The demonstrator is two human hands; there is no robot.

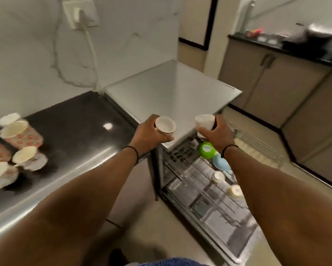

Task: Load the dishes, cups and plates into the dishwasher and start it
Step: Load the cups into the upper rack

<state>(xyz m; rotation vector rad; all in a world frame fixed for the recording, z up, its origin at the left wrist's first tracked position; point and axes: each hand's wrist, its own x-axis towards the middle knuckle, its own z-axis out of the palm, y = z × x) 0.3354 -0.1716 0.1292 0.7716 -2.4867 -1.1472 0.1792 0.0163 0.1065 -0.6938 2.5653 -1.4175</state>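
Marble-veined wall and a dark bench [71,127] frame my working area. My left hand [148,136] has its grip curled round a small cup [165,126], mouth tilted toward me. My right hand [218,134] grips a white cup [204,121]. Both are held above the steel dishwasher [172,93]. Below, its pulled-out rack [203,187] carries a green cup [206,148] and a blue cup [220,164]. More cups [17,143] stand at the bench's left end.
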